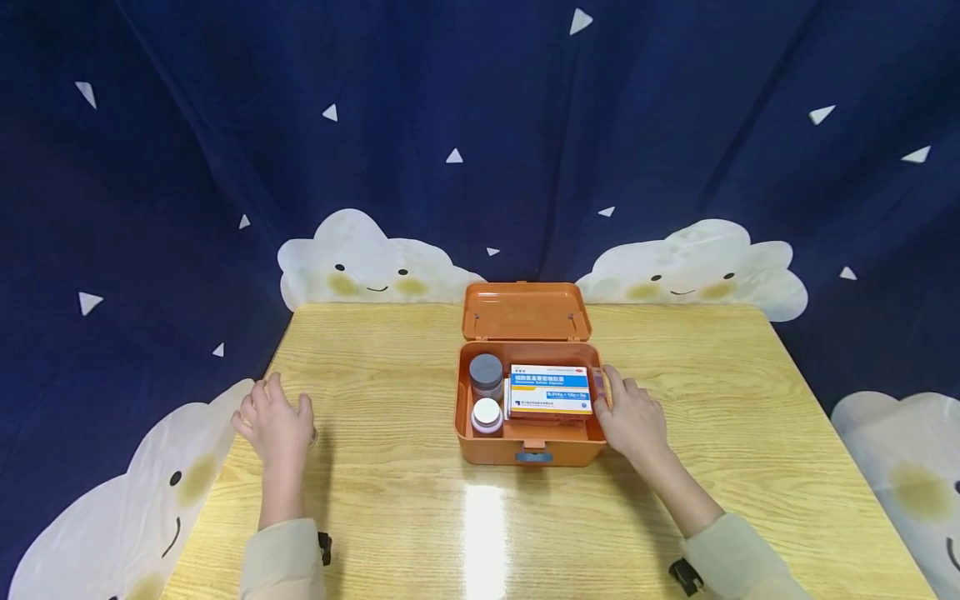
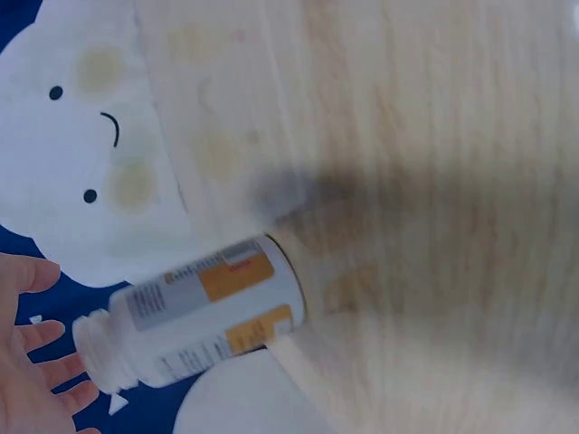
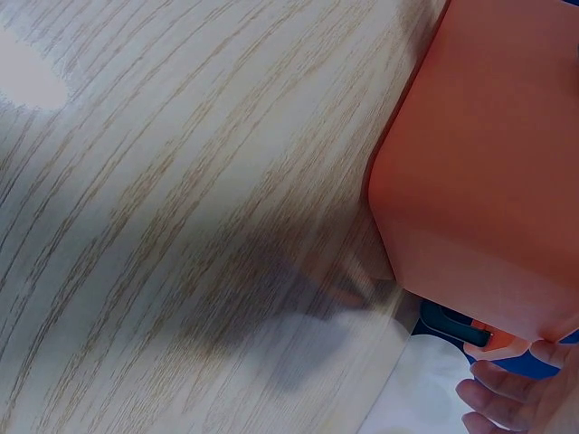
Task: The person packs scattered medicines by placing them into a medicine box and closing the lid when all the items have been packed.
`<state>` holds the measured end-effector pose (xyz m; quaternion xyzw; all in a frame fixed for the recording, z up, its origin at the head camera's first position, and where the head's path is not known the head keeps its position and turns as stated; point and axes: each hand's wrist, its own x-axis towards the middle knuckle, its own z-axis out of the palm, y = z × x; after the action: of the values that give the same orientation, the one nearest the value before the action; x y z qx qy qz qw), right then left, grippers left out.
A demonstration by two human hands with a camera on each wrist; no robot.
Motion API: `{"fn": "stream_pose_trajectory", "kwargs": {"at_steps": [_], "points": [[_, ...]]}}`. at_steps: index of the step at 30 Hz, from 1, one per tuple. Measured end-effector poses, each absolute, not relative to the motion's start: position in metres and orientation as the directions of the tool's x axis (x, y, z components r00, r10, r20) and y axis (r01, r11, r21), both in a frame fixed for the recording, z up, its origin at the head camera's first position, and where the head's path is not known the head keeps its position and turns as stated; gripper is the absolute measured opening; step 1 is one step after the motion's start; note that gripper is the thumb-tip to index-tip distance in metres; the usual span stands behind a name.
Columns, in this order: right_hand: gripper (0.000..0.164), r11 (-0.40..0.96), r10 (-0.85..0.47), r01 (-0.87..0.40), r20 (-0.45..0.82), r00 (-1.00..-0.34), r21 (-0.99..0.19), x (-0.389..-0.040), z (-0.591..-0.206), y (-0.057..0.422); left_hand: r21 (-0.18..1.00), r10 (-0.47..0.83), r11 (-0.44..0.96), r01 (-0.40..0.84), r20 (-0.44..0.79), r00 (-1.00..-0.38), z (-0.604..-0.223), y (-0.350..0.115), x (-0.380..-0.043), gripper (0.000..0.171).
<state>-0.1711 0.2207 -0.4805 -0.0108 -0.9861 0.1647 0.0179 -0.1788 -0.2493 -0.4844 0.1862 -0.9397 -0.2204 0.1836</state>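
Note:
In the left wrist view, a white bottle with an orange-and-grey label stands on the table. The spread, loosely bent fingers of my left hand are beside its neck; from the head view that hand hides most of it. My right hand is at the right wall of an orange box. Its thumb lies at the rim, while the other fingers extend loosely outside. Inside the box are a grey-lidded jar, a small white-capped bottle and a blue-and-white medicine carton.
Behind the box, its hinged lid stands raised. A blue latch is on the front. Everything rests on a wood-grain table. A dark blue curtain with white triangles and smiling clouds surrounds the table.

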Motion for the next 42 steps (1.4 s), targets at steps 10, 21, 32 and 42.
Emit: {"fn": "stream_pose_trajectory", "kwargs": {"at_steps": [10,21,32,42], "points": [[0.053,0.945,0.026,0.014,0.031,-0.999,-0.327,-0.171,-0.48,0.221,0.472,-0.467,0.815,-0.336,0.192,-0.863,-0.491,-0.257,-0.171,0.051],[0.053,0.945,0.024,0.012,0.033,-0.999,-0.326,-0.171,-0.481,0.22,0.518,-0.49,0.78,-0.352,0.155,-0.858,-0.495,-0.261,-0.164,0.048],[0.052,0.942,0.017,-0.005,0.062,-0.998,-0.337,-0.17,-0.481,0.221,0.51,-0.483,0.801,-0.313,0.241,-0.842,-0.5,-0.262,-0.164,0.04],[0.052,0.945,0.02,0.004,0.046,-0.999,-0.327,-0.171,-0.481,0.221,0.516,-0.47,0.806,-0.29,0.26,-0.844,-0.503,-0.262,-0.164,0.038]]}}
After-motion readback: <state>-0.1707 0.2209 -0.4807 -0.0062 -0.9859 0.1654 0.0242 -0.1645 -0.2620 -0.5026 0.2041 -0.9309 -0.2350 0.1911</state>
